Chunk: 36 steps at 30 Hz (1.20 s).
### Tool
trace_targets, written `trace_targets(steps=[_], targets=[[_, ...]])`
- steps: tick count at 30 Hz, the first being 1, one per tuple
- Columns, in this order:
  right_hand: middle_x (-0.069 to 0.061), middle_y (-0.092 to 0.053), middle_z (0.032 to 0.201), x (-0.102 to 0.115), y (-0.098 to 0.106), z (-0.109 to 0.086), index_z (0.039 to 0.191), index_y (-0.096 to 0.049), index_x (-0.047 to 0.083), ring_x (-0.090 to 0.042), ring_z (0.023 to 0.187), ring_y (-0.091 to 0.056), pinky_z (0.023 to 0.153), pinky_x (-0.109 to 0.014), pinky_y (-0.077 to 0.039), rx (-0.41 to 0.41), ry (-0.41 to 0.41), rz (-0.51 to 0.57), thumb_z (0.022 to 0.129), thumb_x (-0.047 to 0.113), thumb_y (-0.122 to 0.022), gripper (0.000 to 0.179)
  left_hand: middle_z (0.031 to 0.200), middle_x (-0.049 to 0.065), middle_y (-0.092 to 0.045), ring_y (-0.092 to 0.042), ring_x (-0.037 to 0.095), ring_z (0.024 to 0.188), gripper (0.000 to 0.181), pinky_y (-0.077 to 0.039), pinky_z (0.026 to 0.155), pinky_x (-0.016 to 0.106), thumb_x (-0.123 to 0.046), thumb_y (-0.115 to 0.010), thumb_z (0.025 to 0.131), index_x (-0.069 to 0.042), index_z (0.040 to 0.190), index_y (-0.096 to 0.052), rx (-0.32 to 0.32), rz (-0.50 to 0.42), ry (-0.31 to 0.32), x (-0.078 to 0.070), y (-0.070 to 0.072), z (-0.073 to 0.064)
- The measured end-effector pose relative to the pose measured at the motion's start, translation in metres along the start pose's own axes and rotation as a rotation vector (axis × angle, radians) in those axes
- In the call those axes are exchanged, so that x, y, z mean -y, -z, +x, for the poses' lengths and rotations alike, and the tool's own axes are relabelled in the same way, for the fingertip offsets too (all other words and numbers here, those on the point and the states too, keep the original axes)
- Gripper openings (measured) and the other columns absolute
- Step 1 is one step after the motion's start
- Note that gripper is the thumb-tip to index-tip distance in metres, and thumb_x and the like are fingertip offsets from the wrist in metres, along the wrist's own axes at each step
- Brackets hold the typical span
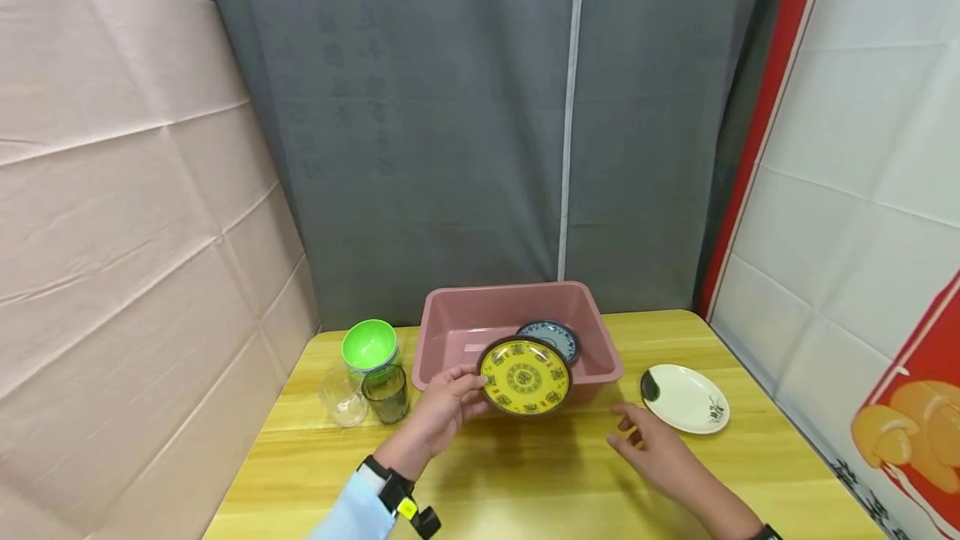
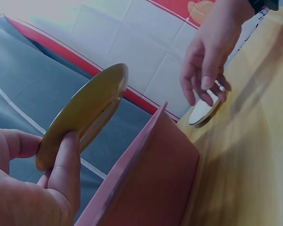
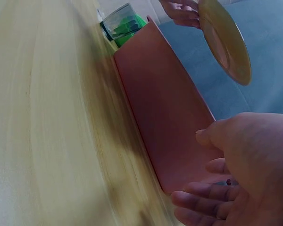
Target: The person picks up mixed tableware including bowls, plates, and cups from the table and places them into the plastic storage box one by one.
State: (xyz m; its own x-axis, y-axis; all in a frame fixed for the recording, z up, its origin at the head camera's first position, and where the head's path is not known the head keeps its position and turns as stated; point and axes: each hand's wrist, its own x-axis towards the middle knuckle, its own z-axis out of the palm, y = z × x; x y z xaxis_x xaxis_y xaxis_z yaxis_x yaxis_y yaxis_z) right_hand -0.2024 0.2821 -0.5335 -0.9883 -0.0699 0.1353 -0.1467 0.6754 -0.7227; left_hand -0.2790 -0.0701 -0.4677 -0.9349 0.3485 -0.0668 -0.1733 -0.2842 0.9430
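My left hand (image 1: 447,407) pinches the left rim of a yellow patterned plate (image 1: 525,376) with a dark edge, thumb on one face and fingers on the other. The plate is held tilted above the front edge of a pink basin (image 1: 457,332). Inside the basin, partly covered by the yellow plate, lies a blue-and-white plate (image 1: 558,336). My right hand (image 1: 656,451) hovers over the table with loosely bent fingers and nothing in them. Just beyond it, a white oval plate (image 1: 690,400) with a dark patch lies on the table.
Left of the basin stand a bright green bowl (image 1: 370,343) on top of another bowl, a dark tinted glass (image 1: 386,394) and a clear glass (image 1: 343,398). A grey curtain (image 1: 450,123) hangs behind the wooden table (image 1: 525,482), with fabric walls on both sides.
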Motion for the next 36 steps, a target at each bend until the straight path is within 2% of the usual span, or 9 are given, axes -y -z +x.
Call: trace_targets(steps=[6,10,15,19,23,30,33,36], targets=[[-0.007,-0.069,0.110,-0.001,0.002,-0.002,0.139,-0.066,-0.002,-0.016,0.091,-0.068,0.082,-0.037,-0.062,0.010,-0.003,0.007,0.102,0.018,-0.082,0.045,0.113,0.013,-0.074,-0.075,0.016,0.095,0.030,-0.065,0.090,0.031,0.000,-0.060,0.106,0.015,0.132,-0.059,-0.018,-0.009,-0.001,-0.011,0.003,0.031],[-0.009,-0.068,0.113,-0.002,0.002,-0.005,0.139,-0.065,-0.003,-0.016,0.093,-0.068,0.082,-0.036,-0.062,0.021,-0.012,0.026,0.102,0.018,-0.082,0.047,0.119,0.018,-0.071,-0.076,0.019,0.099,0.034,-0.065,0.095,0.036,0.000,-0.059,0.107,0.017,0.136,-0.058,-0.018,0.015,-0.004,-0.018,0.001,0.052],[-0.010,-0.067,0.114,-0.006,0.001,-0.009,0.139,-0.066,-0.002,-0.017,0.094,-0.068,0.080,-0.031,-0.060,0.048,-0.023,0.031,0.103,0.019,-0.081,0.045,0.129,0.022,-0.065,-0.073,0.023,0.108,0.036,-0.061,0.103,0.040,-0.003,-0.059,0.108,0.013,0.140,-0.058,-0.027,0.054,0.039,-0.023,-0.003,0.072],[-0.011,-0.067,0.114,-0.007,0.000,-0.009,0.138,-0.066,-0.002,-0.018,0.095,-0.069,0.080,-0.031,-0.060,0.067,-0.039,0.032,0.103,0.020,-0.080,0.043,0.133,0.023,-0.066,-0.072,0.026,0.115,0.036,-0.059,0.107,0.042,-0.002,-0.058,0.108,0.014,0.140,-0.060,-0.017,0.069,0.066,-0.023,-0.008,0.089],[-0.010,-0.067,0.114,-0.007,0.001,-0.010,0.135,-0.068,-0.001,-0.018,0.095,-0.069,0.080,-0.032,-0.060,0.047,-0.055,0.021,0.103,0.019,-0.080,0.040,0.130,0.021,-0.067,-0.072,0.026,0.114,0.033,-0.059,0.108,0.043,0.000,-0.060,0.105,0.014,0.134,-0.065,-0.036,0.100,0.093,-0.023,-0.015,0.109],[-0.008,-0.068,0.113,-0.003,0.003,-0.011,0.133,-0.070,0.001,-0.015,0.094,-0.069,0.080,-0.032,-0.060,0.018,-0.087,0.015,0.103,0.017,-0.080,0.035,0.124,0.022,-0.068,-0.077,0.026,0.102,0.033,-0.060,0.105,0.044,-0.001,-0.063,0.104,0.015,0.132,-0.067,-0.054,0.231,0.138,-0.018,-0.021,0.143],[-0.007,-0.068,0.112,-0.002,0.003,-0.011,0.133,-0.070,0.001,-0.015,0.094,-0.069,0.080,-0.032,-0.060,0.017,-0.100,0.022,0.103,0.017,-0.080,0.035,0.123,0.023,-0.067,-0.078,0.028,0.102,0.033,-0.060,0.106,0.046,-0.001,-0.063,0.104,0.016,0.133,-0.066,-0.057,0.290,0.158,-0.016,-0.022,0.154],[-0.006,-0.068,0.111,-0.002,0.004,-0.010,0.132,-0.071,0.001,-0.015,0.094,-0.069,0.080,-0.032,-0.060,0.018,-0.100,0.024,0.103,0.017,-0.080,0.035,0.124,0.025,-0.066,-0.078,0.031,0.106,0.035,-0.058,0.109,0.048,0.000,-0.063,0.104,0.017,0.135,-0.063,-0.069,0.312,0.185,-0.015,-0.022,0.165]])
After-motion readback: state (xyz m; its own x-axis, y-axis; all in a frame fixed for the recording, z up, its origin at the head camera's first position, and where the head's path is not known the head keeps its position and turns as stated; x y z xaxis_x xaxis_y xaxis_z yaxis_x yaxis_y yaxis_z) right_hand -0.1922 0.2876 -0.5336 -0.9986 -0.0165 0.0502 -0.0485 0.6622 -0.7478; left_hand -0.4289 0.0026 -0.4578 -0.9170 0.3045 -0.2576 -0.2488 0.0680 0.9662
